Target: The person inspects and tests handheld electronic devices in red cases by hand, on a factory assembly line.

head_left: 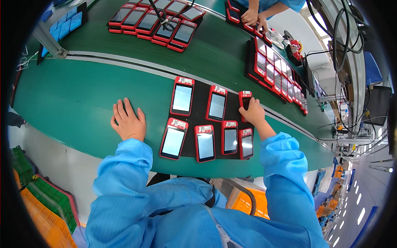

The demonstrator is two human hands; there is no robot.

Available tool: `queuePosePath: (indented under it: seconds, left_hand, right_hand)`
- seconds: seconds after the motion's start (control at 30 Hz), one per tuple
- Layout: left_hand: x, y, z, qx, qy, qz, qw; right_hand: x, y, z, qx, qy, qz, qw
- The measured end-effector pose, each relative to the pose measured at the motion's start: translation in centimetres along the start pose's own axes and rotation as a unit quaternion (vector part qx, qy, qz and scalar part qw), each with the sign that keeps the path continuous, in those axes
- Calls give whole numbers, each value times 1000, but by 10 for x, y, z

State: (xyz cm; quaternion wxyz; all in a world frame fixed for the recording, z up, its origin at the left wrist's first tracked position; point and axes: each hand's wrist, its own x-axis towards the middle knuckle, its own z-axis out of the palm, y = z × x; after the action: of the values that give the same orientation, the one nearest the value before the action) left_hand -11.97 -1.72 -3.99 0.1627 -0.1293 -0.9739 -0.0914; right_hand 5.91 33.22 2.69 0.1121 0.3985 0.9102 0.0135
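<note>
On the green bench (78, 99), my left hand (129, 124) lies flat with its fingers spread, holding nothing. My right hand (253, 111) grips a red handheld terminal (245, 98) with a dark screen, at the right end of the back row. Thumb and fingers cover part of it. Two more terminals stand in that row, a large one (182, 97) and another (216, 103), both with pale lit screens. Nearer me lies a front row of several red terminals (205, 142), also lit. A black mat (201, 93) is under them. White labels sit on their top ends.
Beyond a metal rail (124, 63), a green belt (95, 45) carries red terminals (149, 21) with a black cable over them, and a dark tray of terminals (277, 70). A co-worker's hands (256, 18) touch devices at the back. Crates (45, 198) stand lower left.
</note>
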Motion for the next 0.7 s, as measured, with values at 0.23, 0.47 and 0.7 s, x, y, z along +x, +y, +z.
queuePosePath:
  seconds: [0.23, 0.47, 0.7]
  left_hand:
    - [5, 0, -2, -10, 9, 1, 1000]
    - [-1, 1, -4, -4, 0, -1, 1000]
    - [-4, 3, 5, -10, -16, 2, 1000]
  right_hand:
    - [5, 2, 3, -3, 13, -10, 1000]
    - [-1, 4, 4, -1, 23, -8, 1000]
    - [-2, 8, 10, -4, 26, -9, 1000]
